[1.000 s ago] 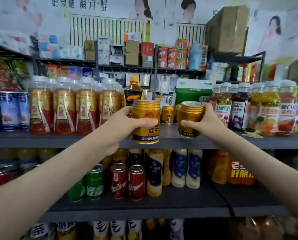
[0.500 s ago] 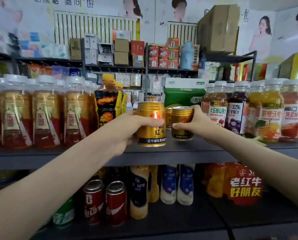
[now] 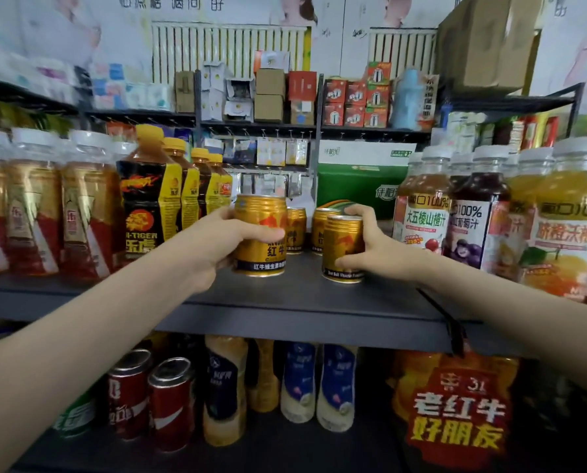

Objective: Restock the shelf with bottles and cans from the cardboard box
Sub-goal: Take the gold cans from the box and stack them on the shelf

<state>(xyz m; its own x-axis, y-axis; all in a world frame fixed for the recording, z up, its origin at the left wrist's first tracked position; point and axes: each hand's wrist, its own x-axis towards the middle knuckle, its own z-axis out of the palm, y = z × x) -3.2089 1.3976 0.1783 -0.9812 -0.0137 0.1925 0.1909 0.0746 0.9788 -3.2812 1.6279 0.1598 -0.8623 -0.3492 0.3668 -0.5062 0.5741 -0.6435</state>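
Two gold metal cans [image 3: 296,230] are already stood on the dark grey shelf [image 3: 302,302]; in front of them, a third gold can [image 3: 260,257] is gripped by the left hand [image 3: 206,247], a fourth gold can [image 3: 341,240] by the right hand [image 3: 377,245].

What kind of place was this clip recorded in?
Probably a small convenience shop: a dark shelf lined with juice bottles, small boxes stacked on racks behind, and left hand and right hand each gripping a gold can.

Each hand [image 3: 213,244] [image 3: 375,249] grips a gold can [image 3: 260,235] [image 3: 342,249], seemingly resting on the shelf [image 3: 305,302].
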